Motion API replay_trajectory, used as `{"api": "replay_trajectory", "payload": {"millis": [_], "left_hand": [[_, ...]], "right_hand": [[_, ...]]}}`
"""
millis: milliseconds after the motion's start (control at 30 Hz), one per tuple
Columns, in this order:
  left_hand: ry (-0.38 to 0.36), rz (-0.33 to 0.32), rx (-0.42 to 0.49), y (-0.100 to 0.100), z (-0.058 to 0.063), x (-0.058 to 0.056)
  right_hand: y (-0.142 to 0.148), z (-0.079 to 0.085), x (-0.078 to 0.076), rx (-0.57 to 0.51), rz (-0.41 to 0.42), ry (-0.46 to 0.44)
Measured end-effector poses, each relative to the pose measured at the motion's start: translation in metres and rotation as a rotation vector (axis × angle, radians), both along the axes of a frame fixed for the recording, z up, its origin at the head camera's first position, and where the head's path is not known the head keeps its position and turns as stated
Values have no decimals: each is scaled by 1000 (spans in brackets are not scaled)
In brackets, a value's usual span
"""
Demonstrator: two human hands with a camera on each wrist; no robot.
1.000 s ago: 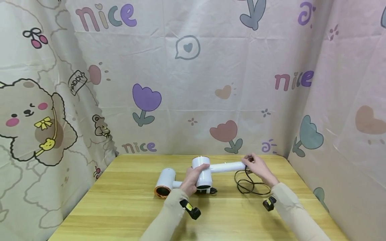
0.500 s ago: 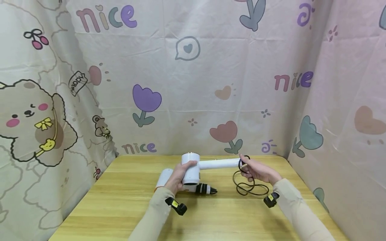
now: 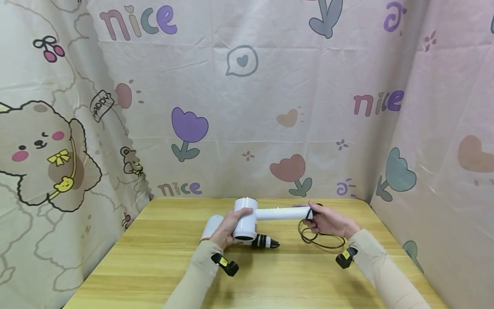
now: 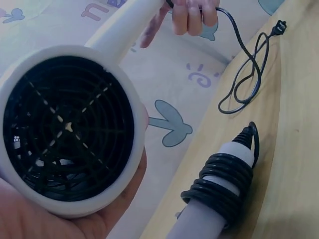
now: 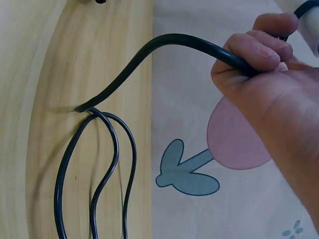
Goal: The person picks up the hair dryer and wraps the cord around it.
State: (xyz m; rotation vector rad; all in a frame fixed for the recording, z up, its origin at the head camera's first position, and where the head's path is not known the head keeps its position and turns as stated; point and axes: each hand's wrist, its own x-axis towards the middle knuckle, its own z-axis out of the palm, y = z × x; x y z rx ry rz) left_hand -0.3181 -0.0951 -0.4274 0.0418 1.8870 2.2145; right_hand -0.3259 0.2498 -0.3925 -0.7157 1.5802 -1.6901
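My left hand grips the round head of a white hair dryer, held above the table with its handle pointing right. The dark intake grille faces the left wrist camera. At the handle's end, my right hand curls its fingers round the black power cord. From that hand the cord runs down to loose loops on the table, with its plug lying beyond them. Whether the cord goes round the handle is hard to see behind the fingers.
A second white hair dryer lies on the wooden table, partly hidden by my left hand. Black cord is wound in several turns round its handle. A printed curtain stands behind the table and along both sides.
The held dryer and my left hand have shifted left, covering more of the second dryer. My right hand has gone from fingers at the handle's end to gripping the cord, drawing it beside the handle.
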Motion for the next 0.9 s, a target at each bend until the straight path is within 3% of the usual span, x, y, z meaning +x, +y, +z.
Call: {"api": "replay_trajectory", "payload": {"millis": [133,333,600,800,900], "left_hand": [[1,-25,-44,-1,1,1],[50,-81,-97,-8,6,-1],[112,-143,-192,-15,10,-2],[147,-95,-295,-16,10,-3],[139,-61,-289,-17,7,-4]], "right_hand": [[1,-3,-1,50,-22,24],[2,1,1,242,-81,116],[-8,8,3,521,-101,482],[-25,9,9,670,-180,792],[-33,9,12,712,-266,917]]}}
